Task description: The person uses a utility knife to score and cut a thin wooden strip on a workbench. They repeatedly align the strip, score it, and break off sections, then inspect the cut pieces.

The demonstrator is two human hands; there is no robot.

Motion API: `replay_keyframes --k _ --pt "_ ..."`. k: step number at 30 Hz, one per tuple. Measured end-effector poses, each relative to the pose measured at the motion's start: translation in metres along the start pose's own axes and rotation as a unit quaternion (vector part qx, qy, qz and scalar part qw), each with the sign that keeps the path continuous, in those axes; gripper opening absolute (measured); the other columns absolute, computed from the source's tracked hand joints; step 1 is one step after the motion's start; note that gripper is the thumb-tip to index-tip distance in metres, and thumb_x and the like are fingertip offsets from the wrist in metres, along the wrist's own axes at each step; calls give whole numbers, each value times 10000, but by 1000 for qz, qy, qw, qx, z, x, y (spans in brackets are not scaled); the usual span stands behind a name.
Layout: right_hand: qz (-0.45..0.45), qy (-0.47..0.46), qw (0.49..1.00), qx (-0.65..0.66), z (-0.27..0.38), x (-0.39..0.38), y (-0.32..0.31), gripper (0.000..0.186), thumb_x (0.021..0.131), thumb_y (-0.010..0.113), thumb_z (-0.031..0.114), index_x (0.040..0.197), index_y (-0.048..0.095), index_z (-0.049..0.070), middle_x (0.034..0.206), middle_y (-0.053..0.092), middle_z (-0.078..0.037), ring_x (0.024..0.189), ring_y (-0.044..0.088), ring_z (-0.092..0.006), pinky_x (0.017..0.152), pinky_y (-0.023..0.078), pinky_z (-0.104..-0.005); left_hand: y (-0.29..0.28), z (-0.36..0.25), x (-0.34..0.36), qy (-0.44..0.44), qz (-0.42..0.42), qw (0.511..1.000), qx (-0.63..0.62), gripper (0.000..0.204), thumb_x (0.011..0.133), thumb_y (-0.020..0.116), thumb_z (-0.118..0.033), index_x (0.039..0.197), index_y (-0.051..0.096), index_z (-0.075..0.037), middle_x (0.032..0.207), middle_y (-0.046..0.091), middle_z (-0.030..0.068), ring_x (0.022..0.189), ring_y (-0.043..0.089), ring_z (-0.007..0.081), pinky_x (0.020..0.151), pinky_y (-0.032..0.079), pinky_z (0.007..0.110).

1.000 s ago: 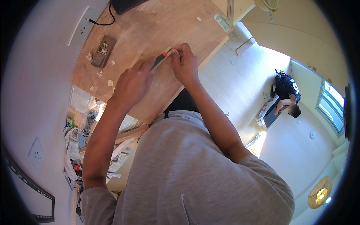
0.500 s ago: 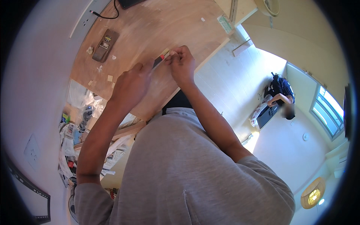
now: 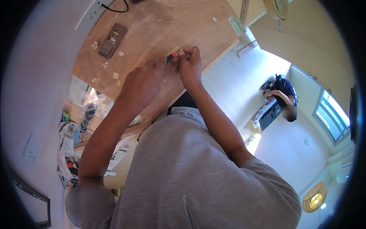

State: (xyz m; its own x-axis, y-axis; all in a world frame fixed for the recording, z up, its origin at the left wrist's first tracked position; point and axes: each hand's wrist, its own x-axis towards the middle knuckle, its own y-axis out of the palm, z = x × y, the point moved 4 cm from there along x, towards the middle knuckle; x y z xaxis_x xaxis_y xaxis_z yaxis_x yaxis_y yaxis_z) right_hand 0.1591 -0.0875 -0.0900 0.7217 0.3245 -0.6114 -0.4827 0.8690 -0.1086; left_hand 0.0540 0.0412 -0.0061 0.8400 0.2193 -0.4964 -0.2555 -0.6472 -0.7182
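Observation:
My left hand (image 3: pixel 141 84) is closed round a slim tool with a black-and-red handle (image 3: pixel 171 58); its exact kind is hidden by my fingers. The tool slants up and right toward my right hand (image 3: pixel 190 68), whose thumb and fingers are pinched together. A small pale wood piece (image 3: pixel 174 50) shows between the hands, beside the red end of the tool, and the right fingertips press on it. Both hands are over the wooden tabletop (image 3: pixel 160 26), near its right edge.
A wooden hand plane (image 3: pixel 113 40) lies at the upper left with small wood chips (image 3: pixel 116 75) around. A black cable (image 3: pixel 118 10) crosses the far-left corner. Plastic bags and clutter (image 3: pixel 82 118) lie below the table's left side. Another person (image 3: pixel 286 93) bends at the right.
The view has shifted slightly. My left hand has moved a little right and up, closer to the right hand, still gripping the tool. The other person's arm has moved.

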Motion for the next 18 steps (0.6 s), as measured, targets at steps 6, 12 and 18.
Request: replay_keyframes --k 6,12,18 --pt "-69 -2 997 30 -6 2 11 102 1062 578 91 1089 493 42 801 617 -71 604 601 -151 534 499 -306 -3 4 -7 -9 4 999 -31 435 982 619 -136 1408 565 -67 1048 689 215 907 716 418 790 584 521" --pt "-60 -19 997 41 -6 3 10 121 1063 590 97 1104 499 29 842 623 -78 606 608 -147 550 487 -292 -2 12 -25 -25 11 999 -19 439 973 622 -121 1405 562 -70 1040 695 213 915 710 427 790 576 526" --pt "2 -39 999 31 -4 0 7 159 1040 603 43 1158 505 2 909 629 -106 643 644 -159 564 520 -304 0 12 -25 -23 8 1000 3 463 955 611 -102 1411 554 -47 1031 695 214 909 722 411 777 588 508"
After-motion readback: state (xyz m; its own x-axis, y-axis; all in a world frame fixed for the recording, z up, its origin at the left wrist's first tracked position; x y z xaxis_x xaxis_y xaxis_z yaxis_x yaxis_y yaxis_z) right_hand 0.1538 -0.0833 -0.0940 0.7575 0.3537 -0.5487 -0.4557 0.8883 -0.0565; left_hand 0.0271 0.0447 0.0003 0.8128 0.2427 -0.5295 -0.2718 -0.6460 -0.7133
